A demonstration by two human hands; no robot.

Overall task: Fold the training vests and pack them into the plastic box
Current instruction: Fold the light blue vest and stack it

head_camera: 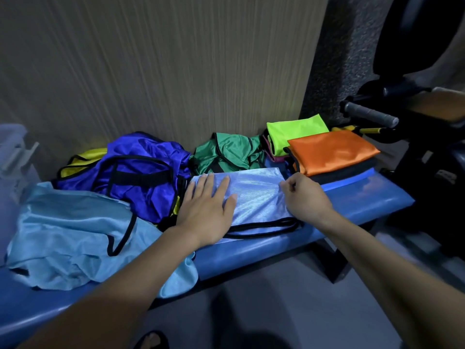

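Head view: left hand (206, 210) flat, fingers spread, pressing folded pale-blue vest (256, 197) on blue bench (352, 205); right hand (305, 195) pinches vest's right edge.

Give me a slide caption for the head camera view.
Left hand flattens a folded pale blue vest on the blue bench while the right hand pinches its edge.

Blue padded bench (276, 250) carries crumpled vests (141, 177), folded pale-blue vest (256, 197), folded stack (332, 152).
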